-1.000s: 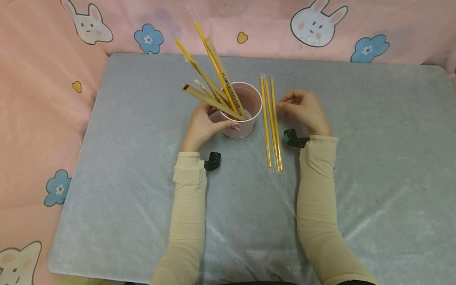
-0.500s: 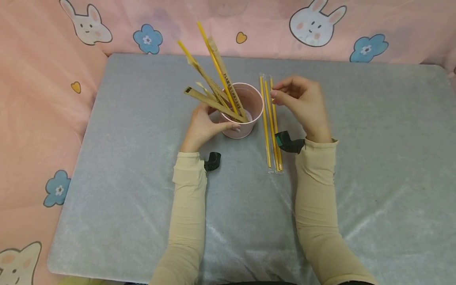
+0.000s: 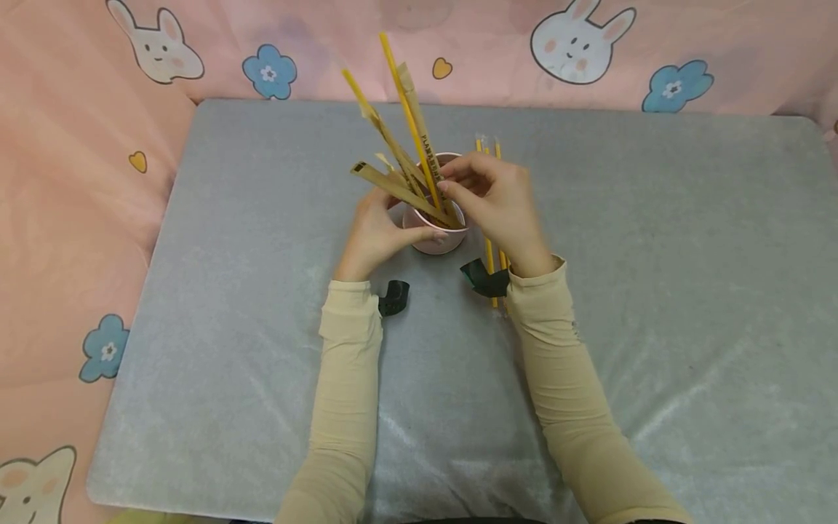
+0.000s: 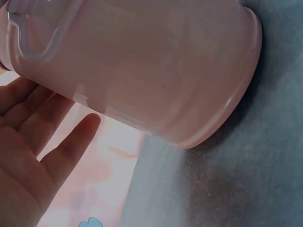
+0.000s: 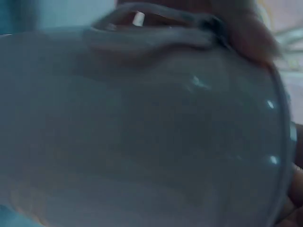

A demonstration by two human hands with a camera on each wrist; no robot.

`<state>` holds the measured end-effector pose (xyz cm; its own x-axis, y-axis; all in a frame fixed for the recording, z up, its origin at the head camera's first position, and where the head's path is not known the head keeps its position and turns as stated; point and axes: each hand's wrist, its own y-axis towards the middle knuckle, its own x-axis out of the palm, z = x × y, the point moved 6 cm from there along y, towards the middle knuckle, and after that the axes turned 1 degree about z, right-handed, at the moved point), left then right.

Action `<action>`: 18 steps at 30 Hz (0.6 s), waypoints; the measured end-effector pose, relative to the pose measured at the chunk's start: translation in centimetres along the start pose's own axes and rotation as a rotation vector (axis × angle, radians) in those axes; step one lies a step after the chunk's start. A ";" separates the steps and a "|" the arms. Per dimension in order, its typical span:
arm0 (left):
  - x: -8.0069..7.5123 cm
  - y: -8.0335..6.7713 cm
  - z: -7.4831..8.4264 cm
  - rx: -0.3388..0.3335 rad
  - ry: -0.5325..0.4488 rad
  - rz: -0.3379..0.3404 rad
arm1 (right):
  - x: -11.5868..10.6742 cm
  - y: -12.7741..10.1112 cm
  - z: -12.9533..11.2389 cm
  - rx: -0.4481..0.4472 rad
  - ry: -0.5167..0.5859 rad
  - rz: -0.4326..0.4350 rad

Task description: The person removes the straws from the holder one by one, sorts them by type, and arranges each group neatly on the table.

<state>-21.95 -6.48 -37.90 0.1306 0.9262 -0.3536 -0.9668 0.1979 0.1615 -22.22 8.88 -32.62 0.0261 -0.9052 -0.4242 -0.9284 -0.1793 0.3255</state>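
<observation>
Hands [image 3: 376, 233] [image 3: 497, 200] on pink cup [image 3: 432, 244] w/ straws [image 3: 409, 131]

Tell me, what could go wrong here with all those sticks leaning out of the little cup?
The small pink cup carries long yellow and paper-wrapped straws that all lean to one side, so it might tip; only the left hand steadies it. The right hand reaches over the rim among them and could knock some out. Its sleeve also crosses the clear-wrapped yellow straws on the grey mat and may drag them.
</observation>
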 end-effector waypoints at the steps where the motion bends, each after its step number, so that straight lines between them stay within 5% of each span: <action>1: 0.0 0.0 0.1 0.002 0.014 0.001 | 0.2 0.0 0.0 -0.008 -0.022 0.004; 10: 0.7 0.2 1.1 0.098 0.088 -0.031 | 0.7 0.1 -0.3 -0.048 -0.163 0.076; 18: 0.8 0.2 1.1 0.113 0.104 -0.029 | 1.2 0.0 -0.1 -0.042 -0.335 0.084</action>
<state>-21.78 -5.31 -37.17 0.1288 0.8827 -0.4519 -0.9314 0.2641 0.2504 -22.18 7.70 -33.01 -0.1798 -0.7420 -0.6459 -0.9059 -0.1311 0.4028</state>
